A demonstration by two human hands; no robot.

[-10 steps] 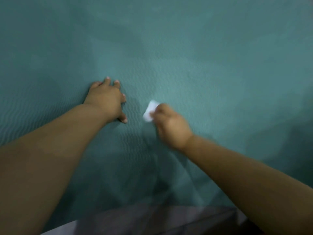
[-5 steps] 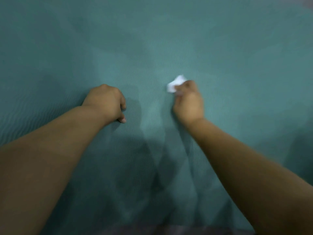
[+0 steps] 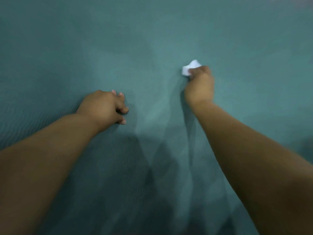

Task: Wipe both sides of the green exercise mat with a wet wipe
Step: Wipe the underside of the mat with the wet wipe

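The green exercise mat fills almost the whole view, its surface finely ribbed and lying flat. My right hand is closed around a crumpled white wet wipe, which pokes out past my fingers and presses on the mat right of centre. My left hand rests on the mat to the left, fingers curled under and thumb touching the surface, holding nothing.
A sliver of pale floor shows at the top right corner beyond the mat's edge. Shadows of my arms darken the near part of the mat.
My right hand has swept the wipe away from me and to the right across the mat. My left hand has stayed in place on the mat; the view has shifted forward.
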